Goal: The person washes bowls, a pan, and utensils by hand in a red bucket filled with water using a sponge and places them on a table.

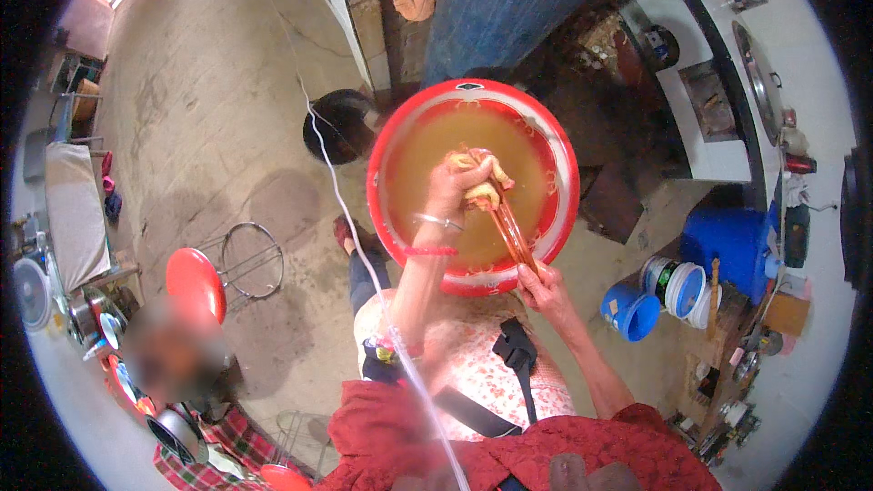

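Observation:
My left hand (pixel 458 184) is closed around a soft, yellow and pink piece that looks like raw poultry or offal (pixel 483 196). It is held over a red and white basin (pixel 566 218) of murky brown water (pixel 423 129). Glossy reddish-brown sticks, probably chopsticks (pixel 511 232), slant from this piece down to the basin's near rim. There my right hand (pixel 545 290) grips their lower end. Whether the sticks pass through the soft piece is hidden by my left fingers. A bracelet and a red band circle my left wrist.
A dark round tub (pixel 337 126) stands on the floor behind the basin at left. Further left is a red-seated stool (pixel 196 283) with metal legs. Blue and white buckets (pixel 631 314) are at right. A white cord (pixel 334 177) crosses the view on the left.

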`<state>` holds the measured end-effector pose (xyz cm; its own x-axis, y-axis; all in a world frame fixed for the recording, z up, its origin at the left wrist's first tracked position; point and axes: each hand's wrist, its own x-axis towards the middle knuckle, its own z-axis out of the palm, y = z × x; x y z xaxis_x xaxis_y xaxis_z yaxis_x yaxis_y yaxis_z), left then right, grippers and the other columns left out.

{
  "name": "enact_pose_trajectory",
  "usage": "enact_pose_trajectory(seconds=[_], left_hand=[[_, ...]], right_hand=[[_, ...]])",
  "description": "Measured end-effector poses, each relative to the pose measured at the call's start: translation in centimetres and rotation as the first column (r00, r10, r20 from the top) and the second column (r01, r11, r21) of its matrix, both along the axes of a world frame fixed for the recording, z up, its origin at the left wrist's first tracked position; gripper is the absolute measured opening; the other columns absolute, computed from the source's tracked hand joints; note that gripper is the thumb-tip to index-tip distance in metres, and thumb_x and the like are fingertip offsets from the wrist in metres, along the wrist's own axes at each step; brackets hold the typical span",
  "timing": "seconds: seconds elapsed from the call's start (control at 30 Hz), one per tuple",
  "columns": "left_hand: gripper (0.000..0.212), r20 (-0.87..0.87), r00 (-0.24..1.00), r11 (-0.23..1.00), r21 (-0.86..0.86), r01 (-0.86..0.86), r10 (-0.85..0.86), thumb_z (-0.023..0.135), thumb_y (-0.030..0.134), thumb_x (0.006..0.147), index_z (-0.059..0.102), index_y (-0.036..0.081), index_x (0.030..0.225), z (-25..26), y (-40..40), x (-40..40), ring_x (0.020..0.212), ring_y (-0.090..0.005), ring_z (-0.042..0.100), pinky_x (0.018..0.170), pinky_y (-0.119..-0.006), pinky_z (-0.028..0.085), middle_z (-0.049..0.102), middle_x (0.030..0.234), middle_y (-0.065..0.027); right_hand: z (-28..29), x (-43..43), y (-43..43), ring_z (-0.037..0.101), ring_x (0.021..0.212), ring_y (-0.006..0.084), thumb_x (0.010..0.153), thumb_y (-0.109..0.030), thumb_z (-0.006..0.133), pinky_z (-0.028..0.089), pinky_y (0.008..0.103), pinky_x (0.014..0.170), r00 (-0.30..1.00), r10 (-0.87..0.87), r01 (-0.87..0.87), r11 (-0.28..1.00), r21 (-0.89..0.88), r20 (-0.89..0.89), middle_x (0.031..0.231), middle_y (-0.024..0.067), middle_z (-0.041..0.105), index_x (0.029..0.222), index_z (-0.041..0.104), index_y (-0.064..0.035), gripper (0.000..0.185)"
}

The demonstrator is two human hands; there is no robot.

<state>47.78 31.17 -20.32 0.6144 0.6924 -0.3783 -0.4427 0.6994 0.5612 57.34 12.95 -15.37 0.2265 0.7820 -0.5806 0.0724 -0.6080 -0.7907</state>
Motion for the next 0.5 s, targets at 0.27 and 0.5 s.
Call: enact_pose_trajectory(seconds=[0.27,0.5], left_hand=[[0.021,-0.137,0.981,0.99,-0.047,0.13,-0.135,0.071,0.003,0.071,0.059,0.003,0.089,0.2,-5.2,0.9,0.069,-0.0104,0.058,0.061,-0.024,0.048,0.061,0.08,-0.0034],[0.018,-0.155,0.979,0.991,-0.019,0.131,-0.133,0.068,0.001,0.074,0.059,0.001,0.09,-0.6,-4.6,0.4,0.063,-0.0132,0.061,0.056,-0.024,0.05,0.063,0.075,-0.0053]], right_hand=[[-3.3,0.3,2.9,0.048,0.053,0.0093,0.089,-0.011,0.049,0.037,0.0286,0.046,0.971,-0.202,0.212,0.975,0.067,-0.125,0.059,-0.0012,0.049,0.088,0.056,-0.0012,0.012],[-4.3,2.4,1.9,0.056,0.083,0.0113,0.09,-0.019,0.053,0.046,0.026,0.072,0.982,-0.114,0.132,0.984,0.115,-0.151,0.093,0.0043,0.059,0.115,0.052,-0.003,0.031]])
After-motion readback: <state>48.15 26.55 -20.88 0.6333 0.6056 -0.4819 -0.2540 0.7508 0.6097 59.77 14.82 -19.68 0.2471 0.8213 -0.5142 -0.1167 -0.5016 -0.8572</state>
